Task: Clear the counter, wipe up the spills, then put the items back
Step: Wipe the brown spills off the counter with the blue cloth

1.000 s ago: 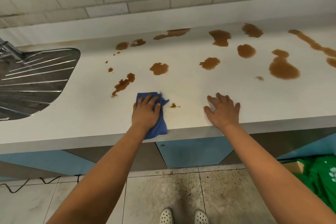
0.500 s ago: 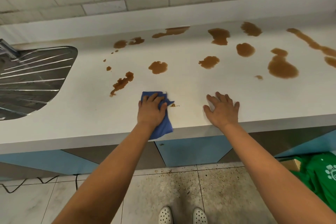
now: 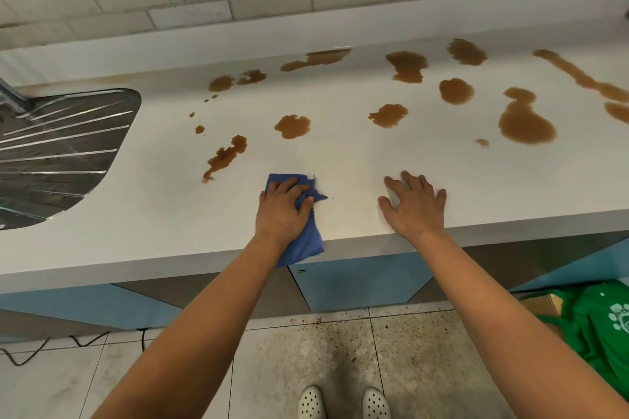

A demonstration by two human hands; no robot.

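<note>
Wiping was the step in hand, by my reading: the counter carried nothing but liquid, so the clearing looked done, while putting items back was not yet begun. The left hand pressed the cloth flat near the front edge, its fingers bent over the bunched upper folds and the thumb hooked into them, so it gripped as well as pushed. The right hand lay just beside it, palm down on bare counter, fingers spread and straight, holding nothing, probably as a brace.

The cloth was blue, soft and crumpled; its lower end hung over the front edge. It touched none of the spills.

Those spills were brown, glossy puddles with rounded rims, scattered from near the drainboard across to the far right, and some lay against the back wall. The nearest, a ragged streak, sat up and to the left of the cloth.

The next move, I judged, called for pushing the cloth forward into that streak with steady pressure, then working rightward. One small cloth might saturate and smear, so refolding or rinsing could be needed.
</note>
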